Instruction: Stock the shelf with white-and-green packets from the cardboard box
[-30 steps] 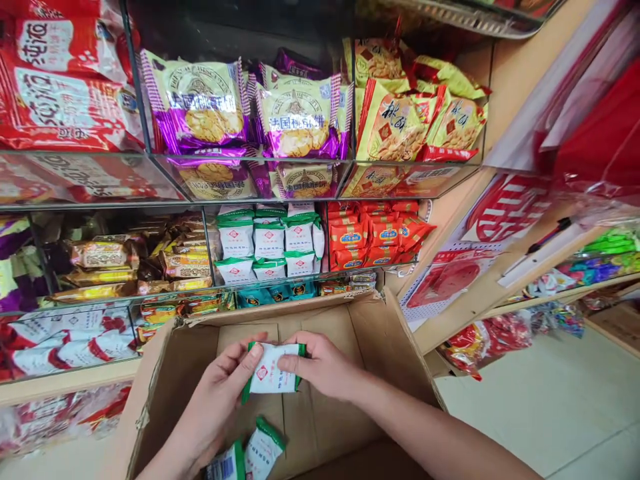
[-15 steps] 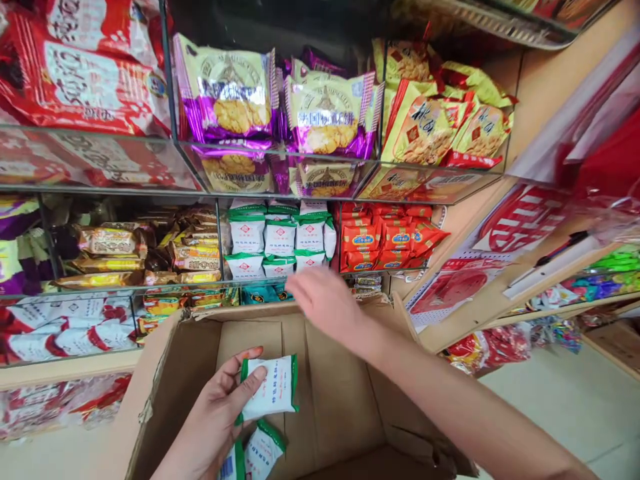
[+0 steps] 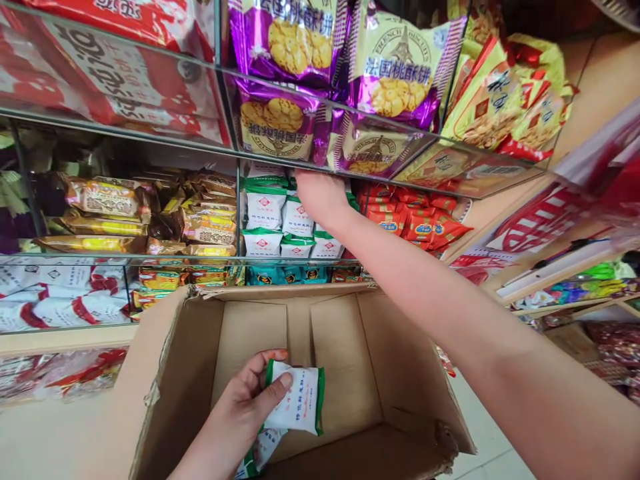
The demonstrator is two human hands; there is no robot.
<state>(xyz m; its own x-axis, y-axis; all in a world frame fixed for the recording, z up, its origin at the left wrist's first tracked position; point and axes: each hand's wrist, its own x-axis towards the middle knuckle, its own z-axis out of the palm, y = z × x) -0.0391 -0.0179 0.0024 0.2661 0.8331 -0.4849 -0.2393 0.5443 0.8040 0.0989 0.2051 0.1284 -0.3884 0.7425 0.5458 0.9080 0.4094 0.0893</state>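
My left hand [image 3: 255,400] pinches a white-and-green snack packet [image 3: 296,398] above the inside of an open cardboard box [image 3: 345,373]. Partly under that packet, more white-and-green packets [image 3: 266,448] show low in the box. My right hand [image 3: 323,195] reaches into the middle shelf compartment, over the stacked white-and-green packets [image 3: 263,208]. Its fingers are hidden by the stack and the shelf above, so whether it holds anything cannot be seen.
Purple biscuit packets [image 3: 395,70] and yellow packets [image 3: 493,100] fill the upper shelf, whose clear front edge overhangs my right hand. Red packets [image 3: 387,217] lie right of the white ones, brown-wrapped snacks [image 3: 105,200] left. Another rack [image 3: 565,303] stands at the right.
My right hand has moved up and forward from above the box's far edge into the shelf compartment. My left hand, still holding its packet, appears slightly further right. The view has shifted closer to the shelves.
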